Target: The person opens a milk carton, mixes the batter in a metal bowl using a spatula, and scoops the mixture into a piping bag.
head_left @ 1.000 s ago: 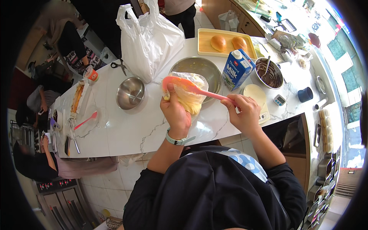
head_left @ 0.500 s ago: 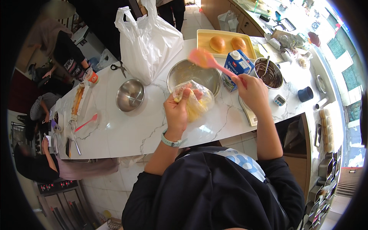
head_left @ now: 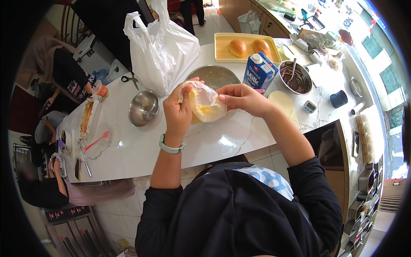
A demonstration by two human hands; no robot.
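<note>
Both my hands hold a clear plastic piping bag [head_left: 210, 107] with yellow cream inside, its mouth spread open over the near rim of a large steel mixing bowl [head_left: 214, 73]. My left hand [head_left: 179, 107] is wrapped round the bag's left side. The fingers of my right hand [head_left: 242, 99] pinch its right edge. A small pink end, perhaps of the spatula handle [head_left: 260, 91], shows just behind my right hand; its remainder is hidden. A blue milk carton [head_left: 259, 73] stands right of the bowl.
A smaller steel bowl [head_left: 144, 108], white shopping bag [head_left: 160, 51] and scissors [head_left: 130, 79] are to the left. A tray with two buns [head_left: 237, 48], a pot of chocolate [head_left: 295, 77], a round-topped scale [head_left: 281, 103] and a timer [head_left: 309, 106] are beyond and right. People work at left.
My right hand has let go of the pink spatula and come down to the bag. The bag's mouth now stands wider, and my left hand has shifted slightly left.
</note>
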